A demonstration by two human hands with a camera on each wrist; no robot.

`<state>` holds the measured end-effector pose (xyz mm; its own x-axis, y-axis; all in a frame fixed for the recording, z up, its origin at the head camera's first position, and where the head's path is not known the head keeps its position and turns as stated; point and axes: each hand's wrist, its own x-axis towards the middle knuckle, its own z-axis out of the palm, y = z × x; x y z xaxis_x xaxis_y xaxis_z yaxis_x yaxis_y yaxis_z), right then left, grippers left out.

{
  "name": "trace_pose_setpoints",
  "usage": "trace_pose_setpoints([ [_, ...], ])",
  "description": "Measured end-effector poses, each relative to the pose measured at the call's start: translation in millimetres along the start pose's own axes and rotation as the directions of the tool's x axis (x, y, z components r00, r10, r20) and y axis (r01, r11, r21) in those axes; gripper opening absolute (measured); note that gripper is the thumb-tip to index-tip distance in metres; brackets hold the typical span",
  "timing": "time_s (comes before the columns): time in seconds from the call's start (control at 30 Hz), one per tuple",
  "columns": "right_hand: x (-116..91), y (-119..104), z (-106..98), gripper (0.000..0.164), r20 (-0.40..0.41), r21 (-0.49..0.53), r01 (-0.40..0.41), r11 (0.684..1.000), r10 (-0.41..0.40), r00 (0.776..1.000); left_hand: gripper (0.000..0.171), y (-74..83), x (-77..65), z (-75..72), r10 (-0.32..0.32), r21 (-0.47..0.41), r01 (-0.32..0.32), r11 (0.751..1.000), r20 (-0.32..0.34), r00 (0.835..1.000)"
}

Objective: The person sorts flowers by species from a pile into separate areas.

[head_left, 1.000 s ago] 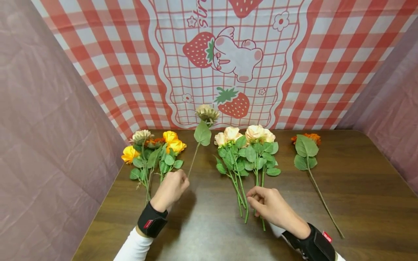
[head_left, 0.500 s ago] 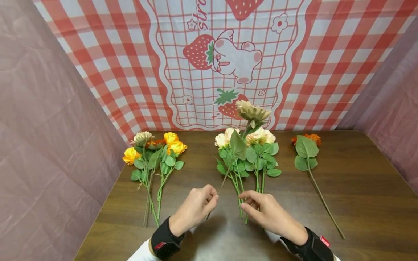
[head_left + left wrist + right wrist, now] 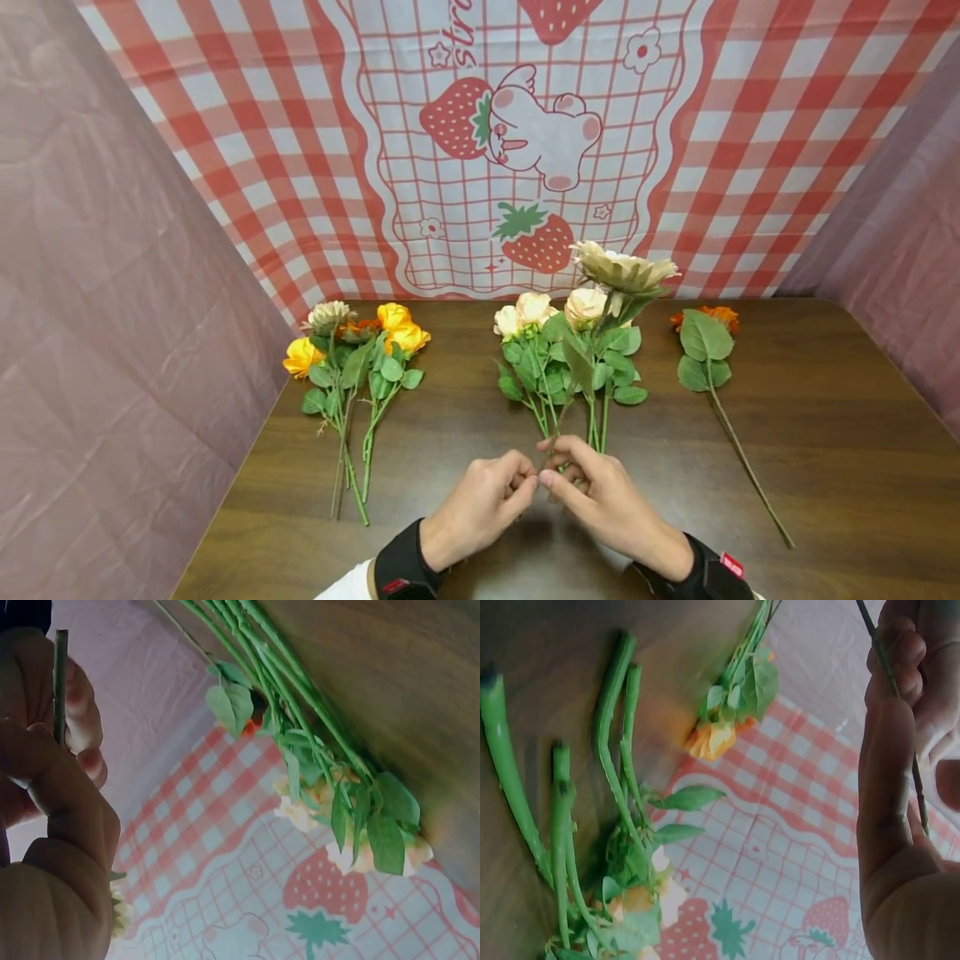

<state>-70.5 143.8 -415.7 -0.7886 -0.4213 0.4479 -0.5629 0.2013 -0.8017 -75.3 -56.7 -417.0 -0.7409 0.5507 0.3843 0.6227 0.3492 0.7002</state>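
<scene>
A long-stemmed cream daisy-like flower [image 3: 626,271] leans up and to the right, its bloom above the pale roses. My left hand [image 3: 480,504] pinches its thin stem near the lower end. Curled round the same stem is my right hand [image 3: 618,508], its thumb close against the left fingertips. In the left wrist view the cut end of the stem [image 3: 60,682] sticks out past the fingers. Stem [image 3: 921,795] and fingers overlap in the right wrist view too. Behind the hands lie pale peach roses [image 3: 532,308] with green leaves, the bottoms of their stems partly hidden by the hands.
To the left on the wooden table [image 3: 465,400] is a bunch of orange roses [image 3: 405,333] with a cream bloom [image 3: 328,317]. A single rust-orange flower [image 3: 705,342] lies at the right. A checked strawberry-print cloth [image 3: 525,125] hangs behind the table.
My left hand has carried the cream flower rightward from beside the left bunch to the right hand. The right hand has shifted slightly left, and its fingers now meet the stem.
</scene>
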Motion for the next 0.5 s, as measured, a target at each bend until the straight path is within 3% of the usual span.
trace_pose_setpoints([
  [0.17, 1, 0, 0, 0.017, -0.060, -0.002, 0.007, 1.000, -0.008, 0.998, 0.007, -2.4, -1.3, 4.1, 0.040, 0.000, -0.040, 0.999, 0.006, 0.999],
  [0.27, 2, -1, -9, 0.013, -0.075, -0.047, -0.032, 0.998, 0.028, 0.997, 0.005, -4.4, -1.8, 2.0, 0.070, 0.008, -0.070, 0.998, -0.010, 0.998],
  [0.5, 7, -1, -58, 0.012, -0.192, -0.217, -0.164, 0.962, 0.123, 0.974, 0.009, -7.1, -2.3, -6.4, 0.107, 0.046, -0.103, 0.994, -0.073, 0.992],
])
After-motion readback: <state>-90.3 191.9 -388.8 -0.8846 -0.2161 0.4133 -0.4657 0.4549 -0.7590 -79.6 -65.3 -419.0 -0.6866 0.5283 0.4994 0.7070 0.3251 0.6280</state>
